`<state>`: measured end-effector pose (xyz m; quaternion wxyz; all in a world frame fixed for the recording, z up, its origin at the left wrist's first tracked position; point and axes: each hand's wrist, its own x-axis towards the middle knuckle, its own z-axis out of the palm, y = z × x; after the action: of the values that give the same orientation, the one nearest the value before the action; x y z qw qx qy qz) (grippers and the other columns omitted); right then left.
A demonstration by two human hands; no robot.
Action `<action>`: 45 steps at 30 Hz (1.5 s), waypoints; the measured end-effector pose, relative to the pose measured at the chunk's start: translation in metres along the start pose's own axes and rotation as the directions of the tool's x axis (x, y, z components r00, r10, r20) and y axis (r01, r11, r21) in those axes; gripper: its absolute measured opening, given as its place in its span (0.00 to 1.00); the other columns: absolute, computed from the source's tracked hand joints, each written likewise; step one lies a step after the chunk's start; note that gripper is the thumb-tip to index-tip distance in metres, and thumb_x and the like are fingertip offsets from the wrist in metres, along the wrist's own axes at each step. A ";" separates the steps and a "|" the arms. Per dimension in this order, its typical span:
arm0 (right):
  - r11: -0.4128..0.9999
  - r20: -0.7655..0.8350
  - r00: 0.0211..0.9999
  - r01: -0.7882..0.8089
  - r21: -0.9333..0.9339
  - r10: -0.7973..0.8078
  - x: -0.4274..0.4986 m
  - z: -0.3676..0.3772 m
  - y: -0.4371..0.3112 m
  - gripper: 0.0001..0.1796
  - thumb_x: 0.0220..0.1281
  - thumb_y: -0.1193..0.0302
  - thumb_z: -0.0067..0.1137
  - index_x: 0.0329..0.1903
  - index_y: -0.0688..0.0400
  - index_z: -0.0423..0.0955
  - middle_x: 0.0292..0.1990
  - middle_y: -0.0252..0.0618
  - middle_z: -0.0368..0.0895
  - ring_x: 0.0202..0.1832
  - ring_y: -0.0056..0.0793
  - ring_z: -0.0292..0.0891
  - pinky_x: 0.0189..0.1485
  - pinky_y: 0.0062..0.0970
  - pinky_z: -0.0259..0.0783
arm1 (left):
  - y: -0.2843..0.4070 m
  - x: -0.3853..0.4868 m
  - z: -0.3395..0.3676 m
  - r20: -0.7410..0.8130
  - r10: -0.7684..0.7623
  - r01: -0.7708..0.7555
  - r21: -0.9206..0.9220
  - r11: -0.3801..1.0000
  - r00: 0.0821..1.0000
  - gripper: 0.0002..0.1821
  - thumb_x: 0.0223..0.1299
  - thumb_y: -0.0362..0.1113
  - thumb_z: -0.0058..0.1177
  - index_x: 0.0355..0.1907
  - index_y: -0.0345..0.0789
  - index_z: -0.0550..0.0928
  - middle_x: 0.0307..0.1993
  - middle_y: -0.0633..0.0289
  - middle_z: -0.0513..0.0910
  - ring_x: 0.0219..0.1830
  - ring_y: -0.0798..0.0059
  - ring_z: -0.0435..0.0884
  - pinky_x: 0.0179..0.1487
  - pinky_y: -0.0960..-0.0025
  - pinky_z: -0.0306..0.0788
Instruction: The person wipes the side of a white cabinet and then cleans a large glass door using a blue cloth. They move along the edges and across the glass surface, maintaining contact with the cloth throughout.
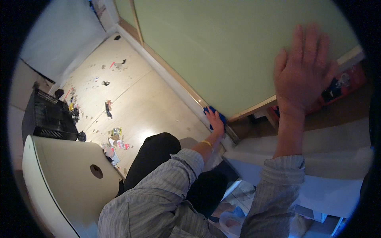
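Observation:
My left hand (215,119) presses a blue cloth (221,117) onto a wooden ledge (190,92) along the foot of a pale green panel (208,47). The cloth bunches out on both sides of my fingers, close to the panel's lower corner. A yellow bracelet (206,142) circles the left wrist. Higher up and to the right, my right hand (300,68) is spread over the panel near its light wooden edge (256,107). Its fingers are apart and slightly blurred, with nothing held. Whether that palm touches the panel cannot be told.
Scraps and dirt (117,139) lie scattered across the pale floor (148,101). To the left stand a black slatted box (53,116) and a cream panel (71,166) with a round hole. Beyond the panel's edge, red containers (348,83) sit in a dark recess.

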<state>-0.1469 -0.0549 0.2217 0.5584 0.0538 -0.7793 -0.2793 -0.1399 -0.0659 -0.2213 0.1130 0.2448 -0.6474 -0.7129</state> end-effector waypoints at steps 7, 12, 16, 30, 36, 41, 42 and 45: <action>0.998 -0.017 0.999 -0.031 0.049 0.032 0.002 0.007 -0.001 0.29 0.60 0.61 0.56 0.65 0.45 0.68 0.70 0.29 0.63 0.70 0.34 0.59 0.67 0.49 0.53 | 0.107 0.011 -0.003 0.046 -0.031 0.043 -0.304 0.952 0.998 0.33 0.73 0.43 0.38 0.75 0.33 0.51 0.76 0.46 0.43 0.78 0.55 0.41 0.77 0.62 0.36; 0.992 0.029 0.999 -0.021 0.124 0.017 0.001 0.002 -0.004 0.27 0.63 0.62 0.54 0.65 0.45 0.68 0.71 0.31 0.62 0.71 0.37 0.58 0.68 0.50 0.52 | 0.194 -0.023 -0.010 0.084 0.362 -0.347 -0.149 0.926 0.928 0.32 0.73 0.41 0.36 0.75 0.33 0.51 0.77 0.46 0.38 0.78 0.52 0.37 0.77 0.59 0.34; 0.979 0.027 1.000 -0.018 0.202 0.013 0.001 0.000 -0.001 0.27 0.63 0.61 0.55 0.66 0.46 0.67 0.71 0.32 0.62 0.72 0.39 0.56 0.69 0.51 0.51 | 0.228 -0.039 -0.013 0.165 0.771 -0.777 -0.038 0.628 0.615 0.30 0.69 0.36 0.42 0.73 0.35 0.59 0.76 0.43 0.40 0.78 0.46 0.37 0.76 0.50 0.34; 0.989 0.090 0.994 -0.066 0.129 0.055 -0.012 0.001 -0.001 0.29 0.63 0.61 0.57 0.67 0.40 0.66 0.72 0.28 0.60 0.73 0.35 0.56 0.72 0.50 0.46 | 0.268 0.135 -0.061 0.181 0.966 -0.964 0.224 0.142 0.185 0.29 0.52 0.43 0.59 0.61 0.50 0.77 0.73 0.49 0.57 0.74 0.46 0.53 0.71 0.35 0.45; 0.998 0.040 0.998 -0.046 0.046 0.045 -0.012 0.002 0.000 0.25 0.67 0.58 0.51 0.65 0.44 0.68 0.71 0.29 0.63 0.71 0.36 0.58 0.72 0.48 0.43 | 0.212 0.159 -0.061 -0.030 0.703 -0.686 0.198 0.700 0.710 0.29 0.69 0.42 0.42 0.71 0.36 0.61 0.74 0.42 0.48 0.76 0.45 0.46 0.75 0.48 0.42; 0.999 0.056 0.998 -0.035 -0.016 0.036 -0.014 -0.003 -0.001 0.23 0.69 0.58 0.47 0.65 0.46 0.69 0.69 0.32 0.65 0.71 0.37 0.58 0.73 0.48 0.42 | 0.168 0.101 -0.041 -0.061 0.380 -0.373 0.099 0.923 0.923 0.31 0.73 0.42 0.35 0.73 0.31 0.53 0.74 0.37 0.44 0.75 0.41 0.44 0.76 0.51 0.38; 0.999 0.046 0.998 -0.035 -0.011 0.036 -0.015 -0.003 0.001 0.23 0.70 0.58 0.46 0.65 0.46 0.69 0.69 0.33 0.65 0.71 0.38 0.58 0.73 0.48 0.41 | 0.166 0.085 -0.033 -0.039 0.418 -0.412 0.116 0.904 0.907 0.32 0.72 0.42 0.38 0.73 0.30 0.54 0.74 0.37 0.44 0.75 0.39 0.43 0.76 0.50 0.38; 0.998 0.036 0.999 -0.022 -0.059 0.024 -0.014 -0.002 0.005 0.22 0.72 0.58 0.43 0.64 0.47 0.70 0.69 0.34 0.66 0.71 0.39 0.59 0.74 0.48 0.40 | 0.179 0.044 -0.024 0.035 0.623 -0.621 0.152 0.769 0.781 0.33 0.68 0.44 0.44 0.71 0.31 0.59 0.74 0.37 0.44 0.74 0.35 0.43 0.73 0.42 0.41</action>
<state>-0.1394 -0.0460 0.2131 0.5485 0.0231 -0.7814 -0.2966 -0.1933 -0.1317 -0.0558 0.3287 0.0311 -0.7441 -0.5807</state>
